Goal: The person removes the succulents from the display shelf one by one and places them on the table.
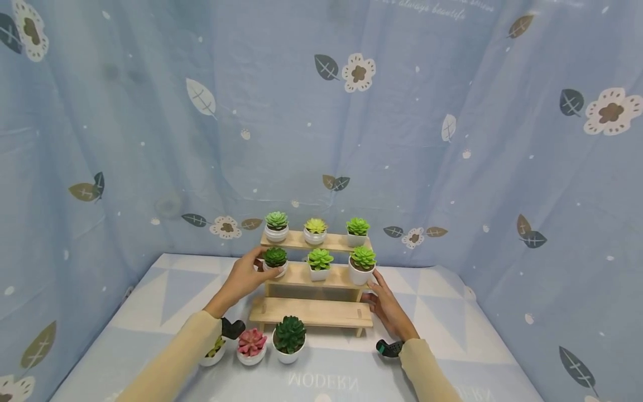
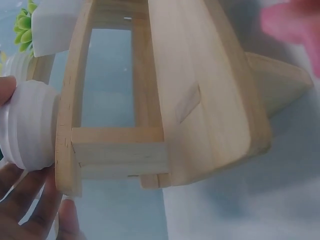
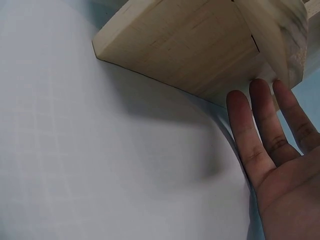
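Blue curtain (image 1: 281,123); left hand (image 1: 246,276) round ribbed white pot (image 2: 31,127) of dark-green succulent (image 1: 275,256), right hand (image 1: 388,306) spread.

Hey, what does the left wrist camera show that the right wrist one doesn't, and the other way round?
Only the left wrist view shows the left-hand grip holding a ribbed white pot, plus a second white pot with green leaves beside it and a blurred pink shape at upper right.

Only the right wrist view shows the right-hand grip, fingers extended near the wood; contact is hard to judge.

Both show parts of the wooden stand and the pale tabletop.
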The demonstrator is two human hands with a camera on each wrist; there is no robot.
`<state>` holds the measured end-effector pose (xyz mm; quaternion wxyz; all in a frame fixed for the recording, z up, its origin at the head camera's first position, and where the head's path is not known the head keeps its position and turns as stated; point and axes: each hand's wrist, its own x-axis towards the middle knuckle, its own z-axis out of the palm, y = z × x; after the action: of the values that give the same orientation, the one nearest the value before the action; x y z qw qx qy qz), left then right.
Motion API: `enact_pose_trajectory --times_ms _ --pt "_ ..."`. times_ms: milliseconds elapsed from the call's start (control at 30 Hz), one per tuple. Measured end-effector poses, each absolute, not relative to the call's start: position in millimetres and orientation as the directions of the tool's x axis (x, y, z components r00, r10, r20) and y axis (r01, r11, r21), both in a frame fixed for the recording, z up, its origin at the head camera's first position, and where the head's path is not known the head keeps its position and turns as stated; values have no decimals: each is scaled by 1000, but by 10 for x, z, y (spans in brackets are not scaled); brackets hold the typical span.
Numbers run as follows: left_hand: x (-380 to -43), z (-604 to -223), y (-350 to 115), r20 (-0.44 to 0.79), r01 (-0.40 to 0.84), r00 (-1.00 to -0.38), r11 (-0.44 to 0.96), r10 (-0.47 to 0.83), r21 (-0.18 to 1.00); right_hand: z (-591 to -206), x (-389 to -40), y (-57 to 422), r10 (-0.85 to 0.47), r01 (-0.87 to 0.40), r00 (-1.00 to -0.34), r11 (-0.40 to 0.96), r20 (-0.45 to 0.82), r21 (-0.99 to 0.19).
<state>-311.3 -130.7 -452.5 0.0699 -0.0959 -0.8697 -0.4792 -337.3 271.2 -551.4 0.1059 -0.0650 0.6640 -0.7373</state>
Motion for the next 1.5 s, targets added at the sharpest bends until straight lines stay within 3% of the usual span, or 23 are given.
enact_pose_trajectory --times_ms 567,1500 --pt "-2925 -4357 -1219 310 324 -943 533 118 782 -5509 -3362 2703 -254 63 -967 -105 -35 -992" --pt "-2489 -4361 -704 344 471 -878 463 334 751 -5485 -3333 2696 -242 66 -969 -94 -42 -993"
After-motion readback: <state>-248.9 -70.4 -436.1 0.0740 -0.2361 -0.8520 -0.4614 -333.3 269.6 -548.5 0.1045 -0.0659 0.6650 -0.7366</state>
